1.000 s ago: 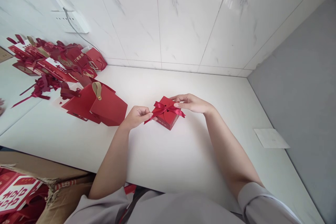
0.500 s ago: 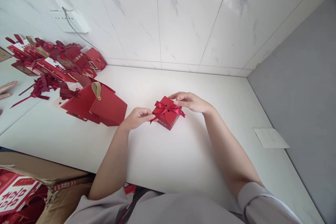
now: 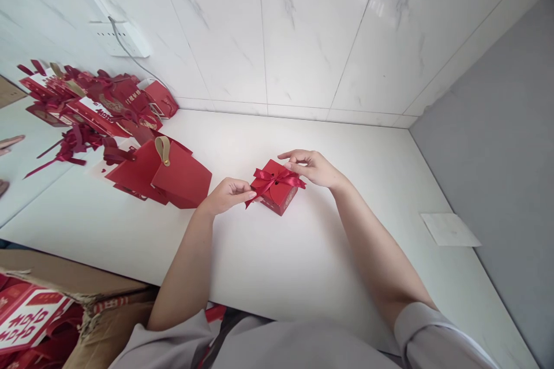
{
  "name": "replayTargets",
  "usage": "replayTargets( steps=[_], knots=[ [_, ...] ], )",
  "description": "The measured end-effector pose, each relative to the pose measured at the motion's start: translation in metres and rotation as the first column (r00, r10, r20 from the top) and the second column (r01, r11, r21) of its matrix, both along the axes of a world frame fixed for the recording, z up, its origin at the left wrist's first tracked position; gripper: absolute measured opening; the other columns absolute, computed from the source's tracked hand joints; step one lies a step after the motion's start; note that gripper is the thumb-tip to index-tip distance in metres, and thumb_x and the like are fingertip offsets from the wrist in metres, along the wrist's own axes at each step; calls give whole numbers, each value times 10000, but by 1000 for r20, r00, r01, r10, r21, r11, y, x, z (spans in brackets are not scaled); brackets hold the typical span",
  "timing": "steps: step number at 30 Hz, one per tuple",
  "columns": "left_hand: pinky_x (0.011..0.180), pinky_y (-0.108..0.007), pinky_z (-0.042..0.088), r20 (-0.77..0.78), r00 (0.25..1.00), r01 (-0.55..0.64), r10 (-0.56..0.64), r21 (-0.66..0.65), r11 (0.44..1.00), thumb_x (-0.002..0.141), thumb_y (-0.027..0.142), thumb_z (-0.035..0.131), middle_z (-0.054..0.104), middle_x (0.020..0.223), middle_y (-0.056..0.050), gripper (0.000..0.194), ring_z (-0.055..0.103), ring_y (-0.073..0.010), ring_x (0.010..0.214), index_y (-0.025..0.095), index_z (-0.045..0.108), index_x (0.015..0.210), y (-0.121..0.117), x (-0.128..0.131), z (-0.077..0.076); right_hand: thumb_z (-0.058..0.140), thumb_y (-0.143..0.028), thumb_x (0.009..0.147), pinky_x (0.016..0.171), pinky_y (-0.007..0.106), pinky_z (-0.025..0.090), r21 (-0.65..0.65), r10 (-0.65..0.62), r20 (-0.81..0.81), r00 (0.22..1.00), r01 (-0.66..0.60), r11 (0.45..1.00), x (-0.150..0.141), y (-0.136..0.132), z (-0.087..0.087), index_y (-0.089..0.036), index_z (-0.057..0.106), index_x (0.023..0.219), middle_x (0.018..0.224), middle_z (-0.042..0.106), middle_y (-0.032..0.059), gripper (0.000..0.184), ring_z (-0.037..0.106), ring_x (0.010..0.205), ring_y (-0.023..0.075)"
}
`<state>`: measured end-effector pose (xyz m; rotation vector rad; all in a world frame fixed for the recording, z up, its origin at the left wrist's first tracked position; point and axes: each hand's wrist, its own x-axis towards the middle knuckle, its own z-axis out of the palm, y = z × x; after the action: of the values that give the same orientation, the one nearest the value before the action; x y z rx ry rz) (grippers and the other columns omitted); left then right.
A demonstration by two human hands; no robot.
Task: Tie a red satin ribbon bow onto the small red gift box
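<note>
A small red gift box (image 3: 277, 195) sits on the white counter (image 3: 277, 253), with a red ribbon bow (image 3: 273, 177) tied across its top. My left hand (image 3: 227, 195) is at the box's left corner, fingers pinched on the left end of the ribbon. My right hand (image 3: 312, 168) rests at the box's right side, thumb and forefinger pinched on the right end of the ribbon, the other fingers spread above it.
A folded red paper bag with a tan handle (image 3: 167, 173) lies to the left. Behind it is a heap of red boxes and ribbons (image 3: 86, 104). A cardboard carton with red packs (image 3: 47, 311) stands at lower left. A white card (image 3: 450, 229) lies right. Another person's fingers (image 3: 11, 143) show at far left.
The ribbon's left tail has shortened as my left hand moved in to the box corner. My right hand barely shifted. Another person's fingers appeared at the far left edge.
</note>
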<state>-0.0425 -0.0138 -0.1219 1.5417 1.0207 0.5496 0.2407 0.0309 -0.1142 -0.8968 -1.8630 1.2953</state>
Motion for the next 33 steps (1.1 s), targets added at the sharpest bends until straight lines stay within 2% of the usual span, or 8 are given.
replayTargets(
  steps=[4, 8, 12, 16, 20, 24, 28, 33],
  knots=[
    [777, -319, 549, -13, 993, 112, -114, -107, 988, 780, 382, 720, 757, 926, -74, 207, 705, -233, 904, 177, 707, 750, 0, -6, 3, 564, -492, 910, 849, 377, 536, -121, 63, 1, 998, -62, 991, 3, -2, 7, -216, 675, 949, 1335, 572, 72, 300, 597, 1122, 247],
    [830, -333, 550, -157, 931, 279, -330, -280, 919, 698, 377, 789, 764, 936, -61, 220, 710, -252, 929, 203, 759, 829, -1, -13, 7, 547, -520, 912, 859, 387, 541, -155, 12, 17, 1000, -9, 988, 11, -2, 12, -271, 599, 1169, 1289, 587, 61, 362, 607, 1083, 224],
    [809, -321, 549, -282, 907, 195, -314, -381, 904, 701, 434, 771, 762, 903, -61, 270, 717, -239, 890, 202, 743, 836, -2, -27, 10, 540, -536, 908, 932, 395, 468, -116, -21, 240, 971, 50, 992, 30, -1, 21, -248, 639, 1054, 1162, 652, 58, 338, 591, 1098, 235],
    [691, -296, 534, -360, 930, -154, 77, -190, 970, 800, 517, 638, 745, 882, -65, 338, 707, -194, 754, 203, 661, 923, -1, -41, 13, 542, -547, 899, 852, 365, 465, -185, 35, 411, 911, 46, 982, 50, -4, 31, -248, 657, 1018, 1088, 683, 66, 341, 607, 1063, 245],
    [761, -320, 549, -162, 878, -439, 450, 100, 893, 834, 531, 589, 679, 1126, -85, 380, 677, -218, 971, 226, 592, 1061, -2, -28, 27, 548, -585, 884, 854, 354, 456, -266, 147, 401, 904, -39, 963, 52, -5, 35, -241, 685, 984, 1137, 683, 64, 384, 620, 1062, 250],
    [985, -372, 482, -93, 938, -292, 333, 303, 907, 819, 483, 640, 555, 1344, -58, 387, 504, -250, 1278, 287, 598, 1150, -5, 11, 47, 590, -640, 832, 838, 353, 465, -309, 174, 408, 896, -44, 950, 42, -6, 34, -213, 703, 940, 1080, 700, 86, 454, 636, 1012, 256],
    [993, -389, 465, -190, 972, -62, 135, 346, 936, 707, 411, 761, 496, 1391, -42, 559, 558, -245, 1173, 312, 572, 1224, 0, 39, 49, 689, -656, 733, 767, 340, 479, -341, 214, 434, 875, -60, 938, 32, -9, 28, -196, 711, 889, 986, 708, 93, 485, 634, 941, 252],
    [815, -344, 505, -187, 975, -54, 117, 309, 950, 684, 433, 780, 512, 1344, -56, 560, 582, -211, 1014, 279, 546, 1169, 0, 43, 31, 686, -638, 747, 759, 317, 470, -372, 295, 315, 902, -168, 913, 25, -17, 21, -184, 692, 854, 923, 695, 73, 467, 616, 861, 205]
  ],
)
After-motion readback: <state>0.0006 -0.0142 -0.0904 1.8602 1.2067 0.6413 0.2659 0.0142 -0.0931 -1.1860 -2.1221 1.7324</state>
